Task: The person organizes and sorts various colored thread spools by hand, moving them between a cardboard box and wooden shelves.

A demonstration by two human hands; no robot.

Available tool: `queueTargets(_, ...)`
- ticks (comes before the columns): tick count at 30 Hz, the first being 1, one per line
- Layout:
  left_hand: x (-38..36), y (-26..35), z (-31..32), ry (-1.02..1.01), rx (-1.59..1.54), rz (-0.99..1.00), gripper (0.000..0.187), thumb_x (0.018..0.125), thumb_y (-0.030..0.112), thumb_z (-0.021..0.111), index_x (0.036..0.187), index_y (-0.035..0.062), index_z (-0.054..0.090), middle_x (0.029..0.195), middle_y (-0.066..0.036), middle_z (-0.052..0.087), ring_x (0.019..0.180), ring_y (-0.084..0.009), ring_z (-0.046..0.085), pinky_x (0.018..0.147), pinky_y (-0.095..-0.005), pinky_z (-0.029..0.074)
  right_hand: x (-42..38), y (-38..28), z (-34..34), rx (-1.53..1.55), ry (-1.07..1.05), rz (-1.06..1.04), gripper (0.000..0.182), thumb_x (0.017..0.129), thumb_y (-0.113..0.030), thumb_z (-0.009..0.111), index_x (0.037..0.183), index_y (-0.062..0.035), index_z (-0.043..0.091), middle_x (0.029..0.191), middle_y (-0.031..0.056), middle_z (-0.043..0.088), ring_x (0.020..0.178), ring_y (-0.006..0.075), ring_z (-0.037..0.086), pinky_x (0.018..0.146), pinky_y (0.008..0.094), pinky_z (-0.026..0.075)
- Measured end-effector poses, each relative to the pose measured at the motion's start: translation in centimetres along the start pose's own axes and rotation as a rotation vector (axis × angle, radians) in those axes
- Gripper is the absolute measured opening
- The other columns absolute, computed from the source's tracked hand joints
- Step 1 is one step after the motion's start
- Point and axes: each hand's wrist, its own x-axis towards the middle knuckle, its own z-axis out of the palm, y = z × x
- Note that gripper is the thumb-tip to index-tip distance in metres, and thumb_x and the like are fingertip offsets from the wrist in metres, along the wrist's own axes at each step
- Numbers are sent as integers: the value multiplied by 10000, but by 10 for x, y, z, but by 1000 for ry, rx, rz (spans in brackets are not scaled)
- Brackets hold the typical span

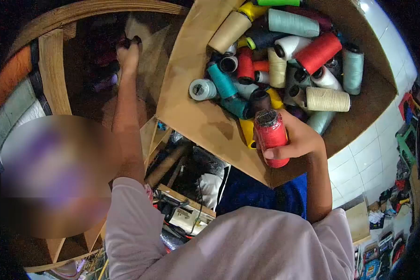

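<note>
Right hand (299,136) wraps 1 red cylindrical thread spool (274,137), likely for steadiness; what the left hand (128,57) holds I cannot tell.

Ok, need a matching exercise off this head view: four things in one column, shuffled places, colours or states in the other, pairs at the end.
Things
1. Red cylindrical thread spool
2. Bare left hand
3. Open brown cardboard box
4. Smooth-looking cloth below the box

Places, colours, states
A. Holding many assorted thread spools
B. Gripped in the right hand
C. Deep blue
D. At the dark wood-framed compartment

Pairs: 1-B, 2-D, 3-A, 4-C
</note>
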Motion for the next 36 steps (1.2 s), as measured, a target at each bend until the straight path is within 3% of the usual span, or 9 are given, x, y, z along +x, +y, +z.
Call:
queueTargets(2, 0, 1, -2, 27, 225, 6, 461, 784, 229, 692, 1154, -27, 590, 1025, -165, 655, 964, -316, 611, 897, -389, 449, 1, 2, -1, 16, -14, 6, 603, 691, -258, 819, 1189, -33, 564, 966, 58, 609, 901, 167, 568, 837, 319, 462)
queueTargets(6, 7, -3, 2, 44, -6, 194, 467, 787, 215, 690, 1175, -15, 568, 941, -99, 648, 824, -249, 613, 792, -363, 489, 4, -12, 1, 0, -21, 0, 552, 716, -245, 793, 1170, -29, 564, 957, 51, 604, 896, 161, 563, 828, 319, 462)
queueTargets(8, 23, -39, 4, 23, -334, -483, 441, 820, 190, 659, 1212, 21, 547, 969, -70, 633, 805, -180, 606, 689, -322, 496, 4, -13, 2, -4, 39, 7, 523, 727, -245, 781, 1151, -25, 567, 958, 56, 606, 892, 163, 564, 826, 318, 461)
queueTargets(13, -24, 51, -24, -240, -388, -452, 362, 904, 187, 596, 1250, 96, 547, 1087, -42, 613, 879, -117, 592, 640, -273, 472, -12, -27, 24, -772, 405, -103, 500, 718, -181, 705, 1160, -56, 506, 968, 195, 622, 912, 372, 625, 768, 433, 501)
queueTargets(15, -57, 76, -34, -255, -459, -405, 343, 933, 194, 578, 1263, 109, 542, 1130, -36, 604, 902, -110, 590, 649, -269, 468, -23, -42, 34, -956, 450, 93, 558, 684, -158, 706, 1186, -70, 480, 995, 204, 615, 900, 410, 616, 773, 504, 504)
queueTargets(23, -332, 102, -96, 117, -855, -640, 316, 957, 285, 589, 1218, 109, 583, 1162, -13, 609, 979, -143, 582, 787, -288, 446, -65, -81, 34, -1405, 525, 58, 561, 657, -209, 734, 1163, -144, 499, 1096, 136, 562, 849, 393, 642, 730, 473, 529)
queueTargets(31, -602, 171, -27, 375, -955, -1169, 266, 882, 307, 659, 1106, 173, 611, 1022, -14, 636, 803, -105, 584, 606, -245, 433, -57, -102, 16, -1635, 343, -56, 392, 672, -233, 730, 1013, -97, 593, 986, 146, 610, 799, 349, 666, 684, 480, 540)
queueTargets(34, -626, 188, 28, 284, -1107, -1095, 235, 899, 165, 604, 1130, 124, 598, 961, -41, 655, 656, -101, 570, 506, -238, 422, -56, -122, 37, -1690, 273, -102, 428, 664, -256, 741, 1010, -65, 575, 997, 161, 610, 820, 344, 661, 703, 477, 541)
queueTargets(36, -638, 185, 60, 48, -838, -907, 188, 906, 164, 601, 1075, 85, 628, 956, -65, 668, 687, -95, 585, 526, -242, 441, -70, -146, 56, -1527, 368, -428, 486, 665, -265, 740, 1071, -57, 572, 1041, 194, 589, 907, 357, 631, 788, 436, 536)
